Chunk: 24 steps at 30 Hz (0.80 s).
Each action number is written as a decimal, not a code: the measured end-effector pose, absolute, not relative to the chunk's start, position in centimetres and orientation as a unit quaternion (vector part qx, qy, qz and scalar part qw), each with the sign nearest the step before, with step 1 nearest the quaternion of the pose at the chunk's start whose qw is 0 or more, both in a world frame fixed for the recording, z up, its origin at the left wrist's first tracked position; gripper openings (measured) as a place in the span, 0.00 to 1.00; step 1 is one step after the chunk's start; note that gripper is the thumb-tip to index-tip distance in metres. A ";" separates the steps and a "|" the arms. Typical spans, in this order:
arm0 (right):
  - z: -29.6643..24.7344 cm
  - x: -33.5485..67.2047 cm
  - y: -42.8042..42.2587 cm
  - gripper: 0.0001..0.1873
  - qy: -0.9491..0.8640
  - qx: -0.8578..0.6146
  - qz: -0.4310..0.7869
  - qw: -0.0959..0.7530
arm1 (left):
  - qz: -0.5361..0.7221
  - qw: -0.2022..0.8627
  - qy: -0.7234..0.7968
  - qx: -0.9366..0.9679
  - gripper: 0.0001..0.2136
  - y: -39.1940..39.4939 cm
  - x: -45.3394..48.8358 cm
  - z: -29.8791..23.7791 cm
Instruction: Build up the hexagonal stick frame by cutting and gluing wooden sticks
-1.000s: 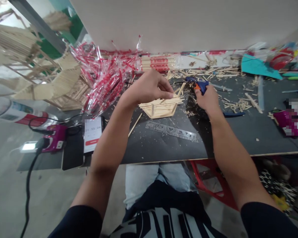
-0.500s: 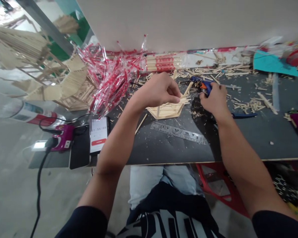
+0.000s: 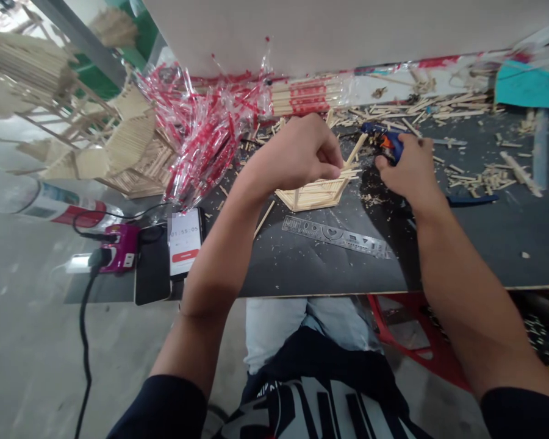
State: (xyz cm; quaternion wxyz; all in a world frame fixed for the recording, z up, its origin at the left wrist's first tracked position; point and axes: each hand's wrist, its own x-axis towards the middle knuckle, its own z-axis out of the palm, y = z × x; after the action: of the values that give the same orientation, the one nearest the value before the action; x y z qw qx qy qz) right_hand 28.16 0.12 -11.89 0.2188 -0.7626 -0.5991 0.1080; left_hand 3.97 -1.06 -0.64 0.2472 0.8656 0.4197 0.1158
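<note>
My left hand (image 3: 302,151) is closed in a pinch at the top of a small frame of thin wooden sticks (image 3: 318,198). A pale wooden stick (image 3: 351,175) shows at its fingertips, lying across the frame's upper edge; the hand hides the frame's far left part. One stick (image 3: 358,149) slants up from the frame's right end. My right hand (image 3: 412,167) is wrapped round a blue glue gun (image 3: 396,148) with an orange trigger, right of the frame. Its nozzle points left, toward the frame, and stays apart from it.
A clear stencil ruler (image 3: 338,238) lies in front of the frame. Red-and-clear wrappers (image 3: 210,134) and a larger stick construction (image 3: 132,137) are at left. A phone (image 3: 184,244) and purple power adapter (image 3: 119,248) sit front left. Stick offcuts (image 3: 480,177) and a blue-handled tool (image 3: 473,200) lie right.
The whole view has shifted slightly, so things sit a little higher and mostly further right. Both hands keep nearly the same places relative to the frame and glue gun.
</note>
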 end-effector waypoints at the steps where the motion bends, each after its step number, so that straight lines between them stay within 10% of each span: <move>1: -11.8 28.1 0.1 0.35 -0.599 -0.765 0.102 0.214 | 0.114 0.246 0.423 0.865 0.05 -1.1 4.0 -0.6; 24: -12.4 28.4 0.3 0.34 -0.607 -0.759 0.095 0.215 | 0.102 0.271 0.419 0.861 0.04 -1.0 3.9 -0.6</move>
State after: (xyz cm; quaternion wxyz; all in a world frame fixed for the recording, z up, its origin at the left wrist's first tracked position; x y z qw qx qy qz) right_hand 28.38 0.33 -12.44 0.2152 -0.7590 -0.6071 0.0946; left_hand 3.86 -0.99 -0.61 0.2708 0.8607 0.4190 0.1016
